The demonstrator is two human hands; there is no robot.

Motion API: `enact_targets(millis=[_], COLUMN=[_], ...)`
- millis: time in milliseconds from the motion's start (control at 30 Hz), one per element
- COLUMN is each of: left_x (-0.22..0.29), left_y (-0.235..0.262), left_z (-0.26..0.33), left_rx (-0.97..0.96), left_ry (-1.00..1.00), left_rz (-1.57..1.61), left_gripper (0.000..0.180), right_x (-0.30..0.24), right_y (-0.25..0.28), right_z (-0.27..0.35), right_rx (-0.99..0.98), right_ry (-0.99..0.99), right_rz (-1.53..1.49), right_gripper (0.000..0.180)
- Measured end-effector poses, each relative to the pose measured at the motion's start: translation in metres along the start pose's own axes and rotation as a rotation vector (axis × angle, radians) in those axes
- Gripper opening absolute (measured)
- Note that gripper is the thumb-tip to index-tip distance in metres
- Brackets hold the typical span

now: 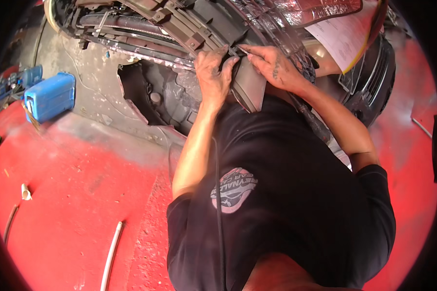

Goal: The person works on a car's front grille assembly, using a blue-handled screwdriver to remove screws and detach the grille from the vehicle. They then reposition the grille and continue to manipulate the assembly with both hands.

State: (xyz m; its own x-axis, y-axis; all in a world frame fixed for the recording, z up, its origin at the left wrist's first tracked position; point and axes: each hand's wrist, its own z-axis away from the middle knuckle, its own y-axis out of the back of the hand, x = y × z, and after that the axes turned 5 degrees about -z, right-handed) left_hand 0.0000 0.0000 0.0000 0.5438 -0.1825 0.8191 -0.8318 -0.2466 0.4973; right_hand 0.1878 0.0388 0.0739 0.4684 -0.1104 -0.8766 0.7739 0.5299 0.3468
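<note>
A long grey-brown plastic car trim piece, with slots and raised clips along it, reaches from the front of my torso up to the top of the view. My left hand grips its edge, thumb raised and fingers curled at the rim. Just to the right, my right hand bends over the same part. Its thumb and index finger come together at a dark gap beside the left fingertips; whatever sits between them is too small to tell.
A dark, broken-edged car panel lies beyond my left forearm. To the left stands a blue plastic container. A black grille and a paper sheet are at the right. A pale rod rests on the red floor.
</note>
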Motion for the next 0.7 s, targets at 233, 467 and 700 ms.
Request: enact_targets(millis=[233,467,700], left_x=[0.0,-0.001,-0.002], left_y=[-0.002,-0.004,-0.007], left_z=[-0.003,-0.001,-0.002], left_rx=[0.041,0.056,0.07], left_ry=[-0.031,-0.016,-0.035], left_rz=[-0.04,-0.022,-0.034], left_gripper=[0.037,0.038,0.034], right_x=[0.002,0.007,0.005], right_y=[-0.011,-0.014,-0.017], right_z=[-0.003,-0.004,-0.003], right_rx=[0.031,0.012,0.03], right_ry=[0.099,0.084,-0.011], right_rz=[-0.083,-0.116,-0.049], right_gripper=[0.039,0.042,0.043])
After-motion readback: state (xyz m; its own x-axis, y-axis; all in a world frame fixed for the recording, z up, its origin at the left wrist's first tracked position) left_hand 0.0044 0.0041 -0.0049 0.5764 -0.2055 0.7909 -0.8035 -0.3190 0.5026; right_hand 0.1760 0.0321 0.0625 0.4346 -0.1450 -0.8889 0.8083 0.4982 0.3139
